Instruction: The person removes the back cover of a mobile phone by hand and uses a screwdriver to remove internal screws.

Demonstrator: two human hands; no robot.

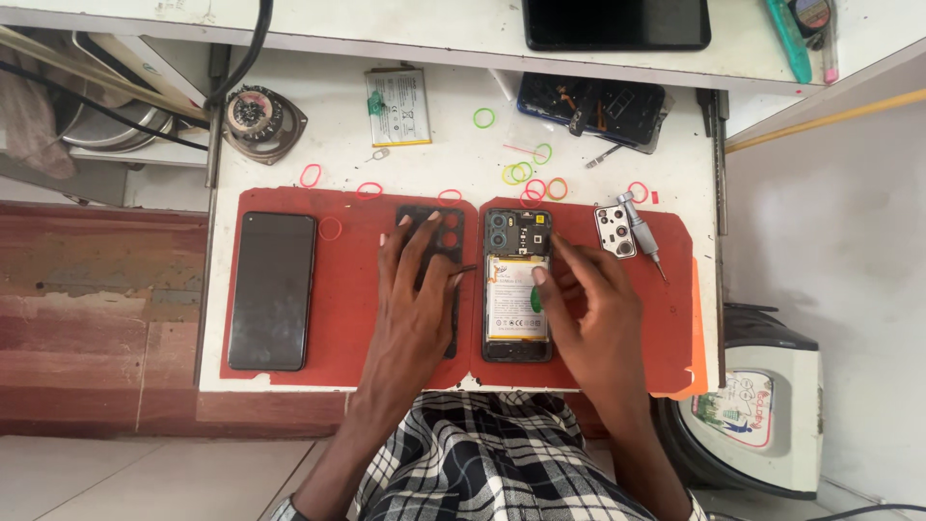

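Opened phone (518, 285), back removed, lying face down on the red mat (347, 318) just right of centre, battery and board exposed. The right hand (593, 314) rests against its right edge, fingers loosely curled, thumb tip on the battery label; it grips nothing that I can see. The left hand (415, 289) lies flat and spread over the black back cover (431, 241) beside the phone, and a thin dark tool (466, 269) pokes out from under its fingers — whether it is pinched or merely lying there, I cannot tell.

Risks, as I judge them: thumb pressure could dent the soft battery; the tool's tip sits close to the exposed board and could scratch it; the loose camera plate (615, 233) and screwdriver (643, 234) near the mat's top right corner could be knocked away by the right wrist.

Hidden: most of the back cover, the phone's right edge, and any screws — too small to make out.
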